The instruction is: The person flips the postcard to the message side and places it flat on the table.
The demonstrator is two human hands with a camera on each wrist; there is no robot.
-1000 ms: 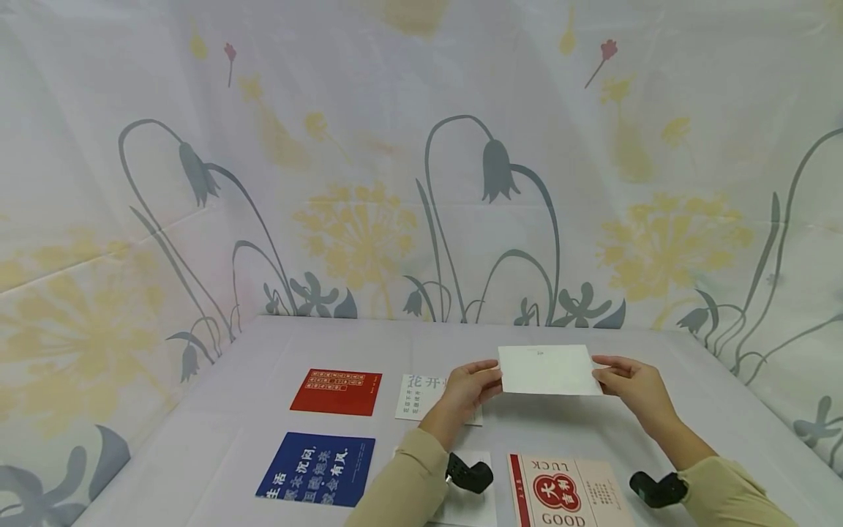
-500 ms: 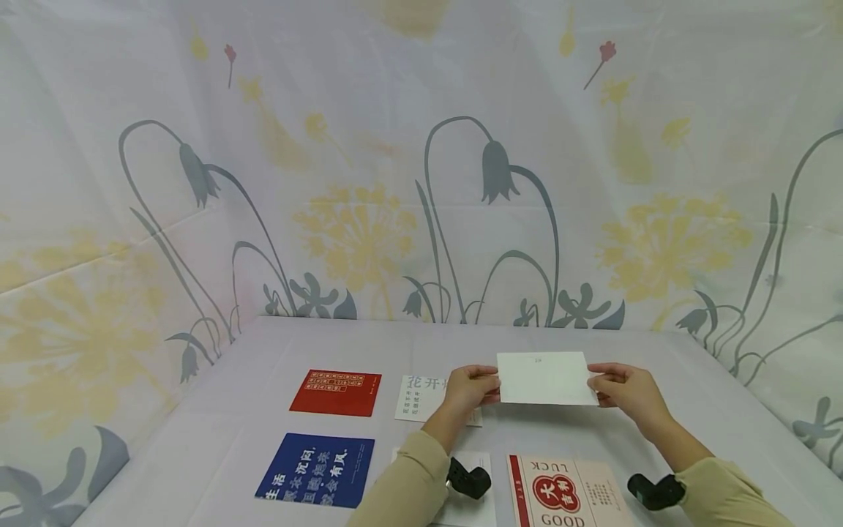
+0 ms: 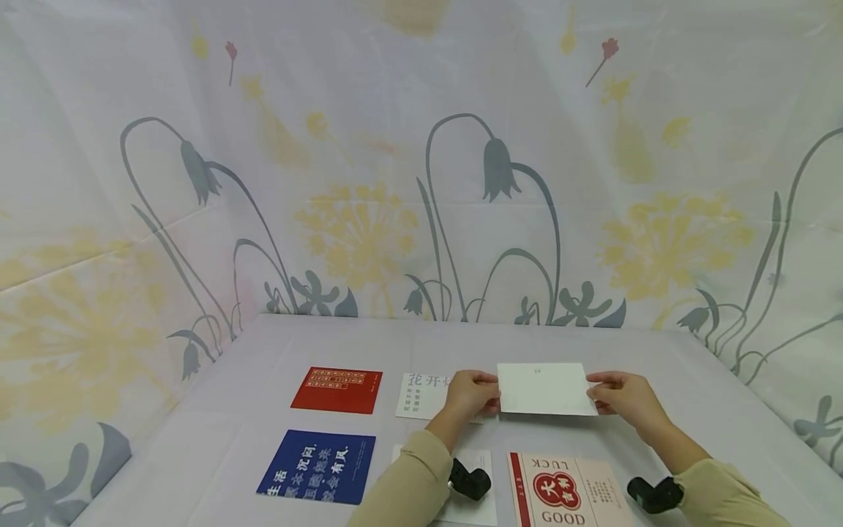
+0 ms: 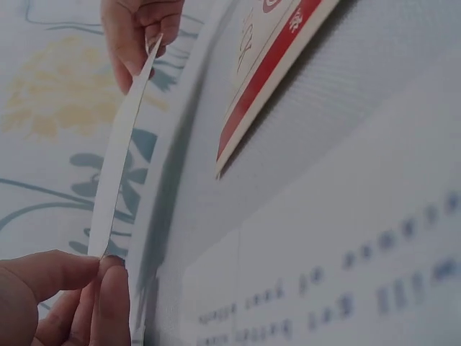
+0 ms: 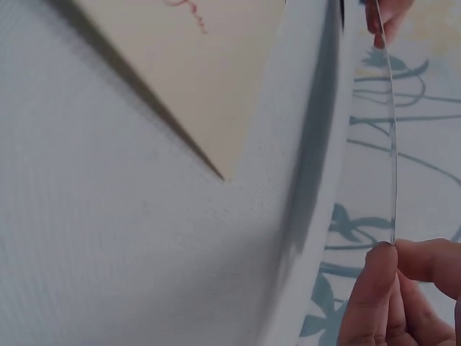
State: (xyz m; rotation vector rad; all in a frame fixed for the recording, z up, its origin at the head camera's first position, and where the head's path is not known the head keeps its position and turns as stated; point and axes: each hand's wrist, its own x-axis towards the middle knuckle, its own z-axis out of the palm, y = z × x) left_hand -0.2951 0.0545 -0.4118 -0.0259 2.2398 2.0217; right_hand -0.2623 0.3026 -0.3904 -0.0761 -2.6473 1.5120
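Note:
A white card (image 3: pixel 546 389), nearly blank with a tiny mark near its top edge, is stretched between both hands over the table. My left hand (image 3: pixel 470 397) pinches its left edge between thumb and fingers. At the opposite edge my right hand (image 3: pixel 628 401) pinches it the same way. Seen edge-on in the left wrist view, the card (image 4: pixel 119 166) runs from one hand to the other, slightly bowed. Just left of it lies a white postcard (image 3: pixel 421 397) with grey characters, partly hidden by the left hand.
A red card (image 3: pixel 337 399) and a blue card (image 3: pixel 319 468) with white characters lie on the left. Nearer me are a cream and red "GOOD LUCK" card (image 3: pixel 566 490) and a white card (image 3: pixel 484 505) under the left forearm. A flowered curtain (image 3: pixel 395 146) hangs behind the table.
Both hands have lowered the white card toward the table, keeping their pinch on its two edges. The other cards stay where they were.

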